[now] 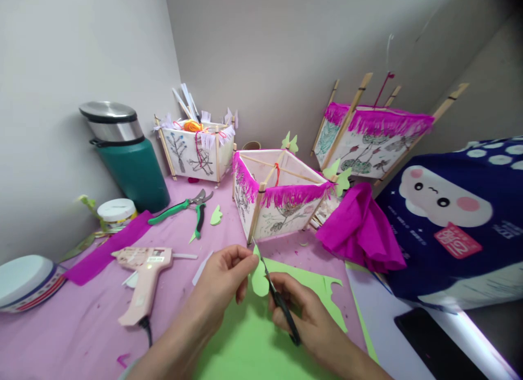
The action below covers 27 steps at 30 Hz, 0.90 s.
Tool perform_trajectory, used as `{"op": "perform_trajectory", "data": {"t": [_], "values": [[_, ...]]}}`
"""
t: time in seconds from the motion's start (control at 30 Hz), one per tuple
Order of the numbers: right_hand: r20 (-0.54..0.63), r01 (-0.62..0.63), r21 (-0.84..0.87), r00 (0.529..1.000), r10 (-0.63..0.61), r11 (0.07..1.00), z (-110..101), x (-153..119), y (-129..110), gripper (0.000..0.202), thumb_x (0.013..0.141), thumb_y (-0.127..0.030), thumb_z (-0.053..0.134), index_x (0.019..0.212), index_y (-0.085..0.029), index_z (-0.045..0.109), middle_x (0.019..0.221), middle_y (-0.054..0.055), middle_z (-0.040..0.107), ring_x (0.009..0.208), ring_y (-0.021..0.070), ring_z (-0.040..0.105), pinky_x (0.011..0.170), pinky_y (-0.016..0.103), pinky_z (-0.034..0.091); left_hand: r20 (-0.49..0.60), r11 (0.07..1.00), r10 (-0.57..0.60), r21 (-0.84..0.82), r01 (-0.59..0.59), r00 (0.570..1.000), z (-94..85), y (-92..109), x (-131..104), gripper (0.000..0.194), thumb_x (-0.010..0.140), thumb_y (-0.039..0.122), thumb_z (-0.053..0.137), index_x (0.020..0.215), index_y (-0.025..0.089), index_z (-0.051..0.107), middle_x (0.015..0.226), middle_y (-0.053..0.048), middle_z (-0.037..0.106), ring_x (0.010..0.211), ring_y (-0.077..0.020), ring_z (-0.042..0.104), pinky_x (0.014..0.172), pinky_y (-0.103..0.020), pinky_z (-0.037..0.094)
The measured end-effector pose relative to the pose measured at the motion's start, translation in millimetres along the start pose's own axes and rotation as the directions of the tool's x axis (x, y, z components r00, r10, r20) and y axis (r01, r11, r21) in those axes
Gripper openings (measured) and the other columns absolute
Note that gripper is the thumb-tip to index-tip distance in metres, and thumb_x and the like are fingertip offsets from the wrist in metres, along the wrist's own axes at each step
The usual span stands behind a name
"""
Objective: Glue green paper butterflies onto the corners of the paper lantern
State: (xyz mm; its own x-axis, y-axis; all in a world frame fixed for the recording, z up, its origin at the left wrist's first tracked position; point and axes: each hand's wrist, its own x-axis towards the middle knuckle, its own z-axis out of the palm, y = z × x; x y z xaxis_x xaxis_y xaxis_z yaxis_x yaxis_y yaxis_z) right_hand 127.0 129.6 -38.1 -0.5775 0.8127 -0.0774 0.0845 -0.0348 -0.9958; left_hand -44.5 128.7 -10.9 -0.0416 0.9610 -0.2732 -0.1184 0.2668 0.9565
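Observation:
My left hand [229, 273] pinches a small light green paper cutout [260, 279] with a rounded lobe. In my right hand [300, 303] are black-handled scissors [284, 309], their blades pointing away from me along the cutout's right edge. Both hands are above a large light green paper sheet [245, 342], whose right edge has curved cuts. Just beyond my hands stands a square lantern [286, 208] with wooden corner sticks, drawn-on white sides and magenta fringe. Green paper butterflies [337, 176] sit on two of its corners. A separate green paper wing [216, 215] lies on the table to its left.
On the left are a pink glue gun [143, 279], green-handled pruning shears [186, 205], a teal bottle [134, 170] and a white bowl [28, 284]. Magenta crepe paper [359, 230], a dark blue bag [445, 222] and a black phone [437, 342] lie right. Two more lanterns [196, 154] stand behind.

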Motion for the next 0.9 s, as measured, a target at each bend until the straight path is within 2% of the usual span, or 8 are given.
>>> {"op": "perform_trajectory", "data": {"t": [0.5,0.9], "values": [[-0.038,0.01,-0.006,0.999,-0.01,1.0,0.7,-0.6,5.5,0.025,0.079,-0.025,0.062,0.103,-0.02,0.055,0.075,-0.003,0.049,0.068,0.0116,0.042,0.063,0.024,0.036,0.015,1.0,-0.012,0.004,0.012,1.0,-0.1,1.3,-0.6,0.03,0.072,0.044,0.064,0.074,0.015,0.056,0.043,0.007,0.042,0.038,-0.0055,0.034,0.039,-0.019,0.024],[-0.006,0.009,-0.009,1.0,-0.009,1.0,0.0,-2.3,-0.4,0.026,0.078,-0.021,0.06,0.103,-0.019,0.055,0.077,-0.002,0.051,0.069,0.0116,0.044,0.063,0.023,0.037,0.008,1.0,-0.006,0.011,0.006,1.0,-1.0,1.8,-1.9,0.026,0.072,0.04,0.063,0.069,0.016,0.054,0.043,0.007,0.042,0.038,-0.0056,0.034,0.04,-0.02,0.024]]}}
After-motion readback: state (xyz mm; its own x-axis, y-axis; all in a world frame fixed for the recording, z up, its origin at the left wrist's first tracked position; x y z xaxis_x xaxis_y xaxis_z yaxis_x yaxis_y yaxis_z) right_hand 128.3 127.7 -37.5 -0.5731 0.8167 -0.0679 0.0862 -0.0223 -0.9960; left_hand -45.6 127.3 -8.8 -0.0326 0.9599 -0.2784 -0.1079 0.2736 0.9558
